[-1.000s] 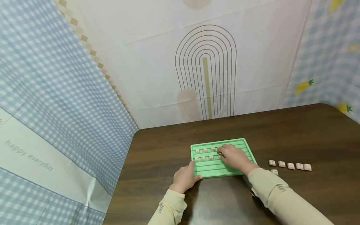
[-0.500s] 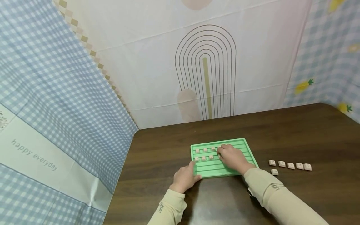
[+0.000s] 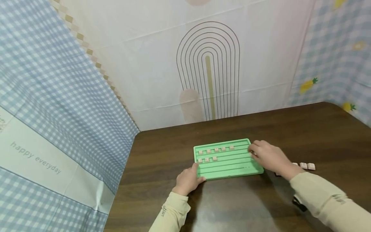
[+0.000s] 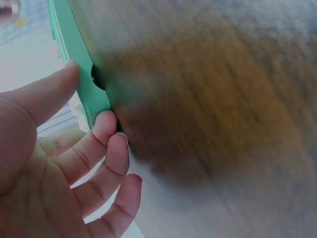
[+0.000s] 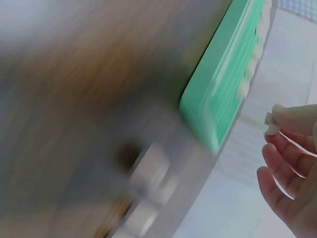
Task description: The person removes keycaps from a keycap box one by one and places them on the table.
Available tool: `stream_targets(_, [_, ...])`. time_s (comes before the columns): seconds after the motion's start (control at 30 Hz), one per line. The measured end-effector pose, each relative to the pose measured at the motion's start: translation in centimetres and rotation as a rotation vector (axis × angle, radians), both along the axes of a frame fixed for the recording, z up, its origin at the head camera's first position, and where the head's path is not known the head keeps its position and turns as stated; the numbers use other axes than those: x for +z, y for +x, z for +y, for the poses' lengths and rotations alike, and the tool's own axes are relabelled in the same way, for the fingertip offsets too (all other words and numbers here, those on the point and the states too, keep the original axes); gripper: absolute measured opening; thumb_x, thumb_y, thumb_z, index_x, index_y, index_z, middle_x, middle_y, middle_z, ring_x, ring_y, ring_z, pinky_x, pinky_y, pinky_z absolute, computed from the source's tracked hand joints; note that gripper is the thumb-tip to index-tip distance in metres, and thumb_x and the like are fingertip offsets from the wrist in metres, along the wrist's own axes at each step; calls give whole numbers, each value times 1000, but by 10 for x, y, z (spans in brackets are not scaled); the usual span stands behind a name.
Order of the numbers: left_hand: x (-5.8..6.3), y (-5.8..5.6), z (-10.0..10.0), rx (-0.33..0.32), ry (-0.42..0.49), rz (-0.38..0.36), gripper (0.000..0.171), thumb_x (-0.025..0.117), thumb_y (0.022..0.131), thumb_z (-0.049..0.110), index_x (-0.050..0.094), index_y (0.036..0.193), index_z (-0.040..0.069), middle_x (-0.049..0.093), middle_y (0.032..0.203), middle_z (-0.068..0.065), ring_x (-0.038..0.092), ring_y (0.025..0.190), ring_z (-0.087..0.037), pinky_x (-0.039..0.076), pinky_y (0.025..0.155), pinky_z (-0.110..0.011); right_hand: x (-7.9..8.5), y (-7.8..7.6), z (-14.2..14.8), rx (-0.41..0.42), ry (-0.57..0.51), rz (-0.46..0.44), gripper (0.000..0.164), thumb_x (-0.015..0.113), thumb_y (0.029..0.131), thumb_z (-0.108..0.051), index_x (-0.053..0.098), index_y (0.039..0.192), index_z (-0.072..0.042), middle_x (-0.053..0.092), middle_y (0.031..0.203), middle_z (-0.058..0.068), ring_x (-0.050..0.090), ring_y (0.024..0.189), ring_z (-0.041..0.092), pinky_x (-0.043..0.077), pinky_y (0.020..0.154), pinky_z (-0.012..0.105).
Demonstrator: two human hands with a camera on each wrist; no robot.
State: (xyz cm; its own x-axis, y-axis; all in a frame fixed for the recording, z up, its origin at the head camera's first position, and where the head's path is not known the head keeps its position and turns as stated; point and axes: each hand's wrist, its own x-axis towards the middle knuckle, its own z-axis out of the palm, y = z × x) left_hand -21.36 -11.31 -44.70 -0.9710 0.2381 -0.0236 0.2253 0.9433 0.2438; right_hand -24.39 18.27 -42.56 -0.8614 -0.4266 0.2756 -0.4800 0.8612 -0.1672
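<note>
While the left hand (image 3: 186,180) grips a light-green rectangular plastic tray (image 3: 229,168) at near left, I see the right hand (image 3: 268,156) pinching a small pale blocky keycap (image 5: 268,118) by its right edge, the tray's length stretching leftward.

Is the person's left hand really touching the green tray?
Touching. The left wrist view shows it: the left hand has its thumb resting right on the edge of the green tray.
</note>
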Motion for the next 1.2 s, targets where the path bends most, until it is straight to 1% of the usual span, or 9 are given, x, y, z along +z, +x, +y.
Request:
stream_targets(0.07, [0,0,0,1,6,-6,57,66,81,37,48,125,5,70,87,-15,62,64,-26,48,49,-39,2,8,20,-22,5,-17,14,66,82,-13,66,95,-7,62,88,7,57,79,24,50,59,39])
stream_targets(0.13, [0,-1,0,3,9,-12,57,66,81,37,48,125,5,70,88,-15,62,66,-27,48,50,-40,-1,16,38,-47,9,-36,13,65,82,-13,66,94,-8,63,89,7,57,79,25,50,58,40])
stream_targets(0.3, [3,0,0,9,12,-14,58,67,81,36,48,125,5,71,92,-17,64,70,-28,50,53,-42,-19,32,71,-98,25,-100,11,67,79,-12,67,90,-10,64,84,4,56,73,21,48,54,37])
stream_targets(0.43, [4,1,0,7,10,-8,58,67,81,36,48,126,5,71,93,-17,64,72,-29,51,54,-42,-32,41,81,-110,42,-125,10,69,77,-11,66,87,-11,63,82,3,55,71,22,48,53,38])
stream_targets(0.67, [2,1,1,8,9,-16,58,66,81,36,47,126,5,71,94,-17,64,73,-29,51,54,-42,-42,46,85,-110,45,-58,11,69,76,-9,67,86,-9,64,82,5,57,71,24,50,56,42])
stream_targets(0.8, [1,0,0,12,11,-32,59,65,82,37,46,127,5,70,95,-17,64,72,-28,51,54,-41,-39,45,86,-111,20,-74,15,70,75,-9,66,90,-6,64,85,9,58,74,26,51,59,44])
stream_targets(0.97, [0,-1,-1,13,0,-31,59,65,82,38,47,127,6,71,93,-16,64,71,-27,51,54,-40,-23,37,78,-102,-32,-82,18,68,78,-10,66,95,-4,64,87,10,59,73,24,51,60,42])
stream_targets(1.07, [1,-1,-1,5,-5,-19,59,65,82,38,47,127,5,71,91,-16,64,70,-27,51,54,-41,-14,28,63,-85,-48,-86,18,67,80,-11,66,96,-4,65,88,11,59,75,25,51,62,43])
stream_targets(1.2, [2,-1,-1,-11,-8,-11,59,66,82,37,47,127,4,71,90,-15,63,68,-26,50,53,-39,-7,13,33,-40,-78,-99,19,66,81,-11,65,98,-4,66,92,12,60,80,27,51,65,44])
